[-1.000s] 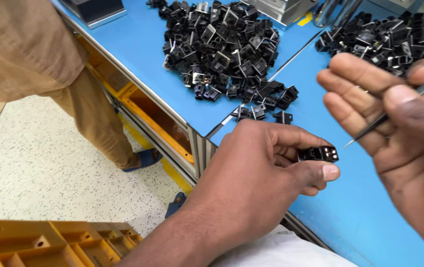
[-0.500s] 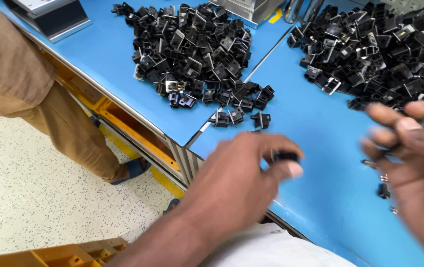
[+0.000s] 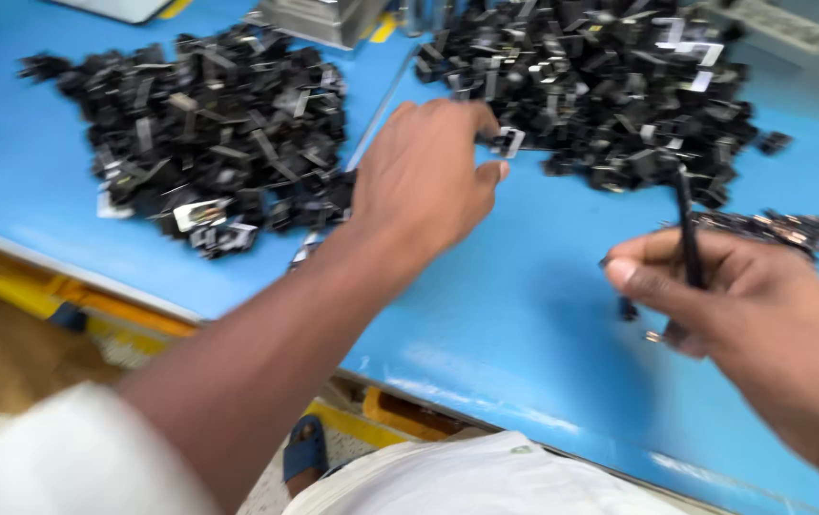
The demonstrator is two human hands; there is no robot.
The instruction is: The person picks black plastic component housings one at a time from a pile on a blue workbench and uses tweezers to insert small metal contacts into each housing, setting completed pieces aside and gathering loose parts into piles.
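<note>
1. Black clip part [image 3: 507, 141], a small piece with a pale metal tab, lies at the near edge of the right-hand heap [image 3: 610, 86] on the blue bench [image 3: 486, 324], at about one o'clock from the left hand [image 3: 424, 176].
2. Left hand: thumb and forefinger tips are closed toward the part and seem to pinch it, though blur keeps me from telling whether the grip is firm.
3. Handling, as I judge it: light, stiff plastic with thin metal that could bend; smooth, so it may slip. Best taken by the plastic body at its two flat sides, not by the tab.
4. Heading: it is too blurred to read surely; its pale tab seems to face five o'clock, the long axis roughly eleven to five.
5. Right hand [image 3: 743, 305], at four o'clock from the part, has its fingers clamped on a thin dark tool [image 3: 684, 215], which stands nearly upright, tip toward twelve o'clock.
6. A second heap [image 3: 209, 143] lies at nine o'clock of the left hand.
</note>
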